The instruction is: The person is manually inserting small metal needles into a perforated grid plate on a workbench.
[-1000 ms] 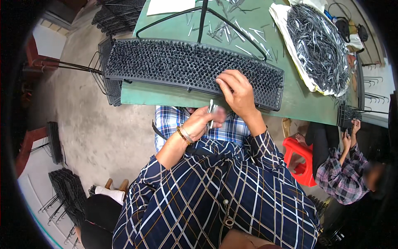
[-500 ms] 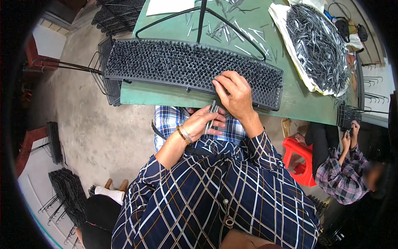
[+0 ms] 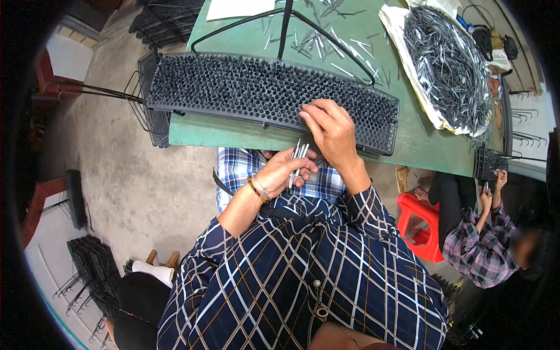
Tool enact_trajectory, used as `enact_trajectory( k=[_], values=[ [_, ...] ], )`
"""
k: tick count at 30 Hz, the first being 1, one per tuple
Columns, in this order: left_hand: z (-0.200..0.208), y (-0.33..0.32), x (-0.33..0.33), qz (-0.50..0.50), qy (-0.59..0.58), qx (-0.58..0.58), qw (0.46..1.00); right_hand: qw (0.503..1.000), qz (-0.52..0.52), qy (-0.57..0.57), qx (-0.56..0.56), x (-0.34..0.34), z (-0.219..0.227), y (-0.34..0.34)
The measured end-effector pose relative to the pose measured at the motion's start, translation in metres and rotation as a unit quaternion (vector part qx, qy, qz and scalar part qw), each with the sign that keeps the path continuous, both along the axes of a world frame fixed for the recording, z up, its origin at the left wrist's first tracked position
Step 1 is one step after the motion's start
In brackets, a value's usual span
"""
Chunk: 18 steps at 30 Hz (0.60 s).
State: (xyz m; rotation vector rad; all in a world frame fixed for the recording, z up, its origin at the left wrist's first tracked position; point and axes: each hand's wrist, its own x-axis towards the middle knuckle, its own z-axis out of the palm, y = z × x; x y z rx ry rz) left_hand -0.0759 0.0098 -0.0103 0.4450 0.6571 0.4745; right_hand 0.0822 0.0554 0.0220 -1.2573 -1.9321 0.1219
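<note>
In front of me a long black perforated rack (image 3: 221, 87), its rows of round holes largely filled with dark thin pieces, lies along the near edge of the green table (image 3: 233, 135). My right hand (image 3: 333, 131) is over its near side, thumb and fingertips pinched together at the holes; whatever they hold is too small to make out. Lower down, just off the table edge, my left hand (image 3: 283, 173) is closed around several slim silvery metal rods (image 3: 298, 160), which point up past the fingers.
Loose rods (image 3: 315, 41) lie scattered behind the rack's black wire frame (image 3: 284, 29). A white sack (image 3: 402, 64) at the right overflows with more rods. Another person (image 3: 487, 233) works at the right by a red stool (image 3: 423, 224). Black racks (image 3: 96, 265) stand at the lower left.
My left fingers have curled in more, and the rods have shifted and fanned slightly. My right hand has barely moved along the rack. The other person's hands have shifted a little.
</note>
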Motion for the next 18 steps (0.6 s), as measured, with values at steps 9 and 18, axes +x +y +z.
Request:
enact_trajectory(
  k=[9, 18],
  values=[
    [0.007, 0.000, 0.002, 0.005, -0.022, 0.022, 0.999, 0.999, -0.015, 0.031, -0.006, 0.003, 0.002, -0.006],
    [0.021, 0.003, -0.001, 0.006, -0.052, 0.093, 0.994, 0.828, 0.086, 0.390, -0.394, 0.013, 0.006, -0.036]
  ],
)
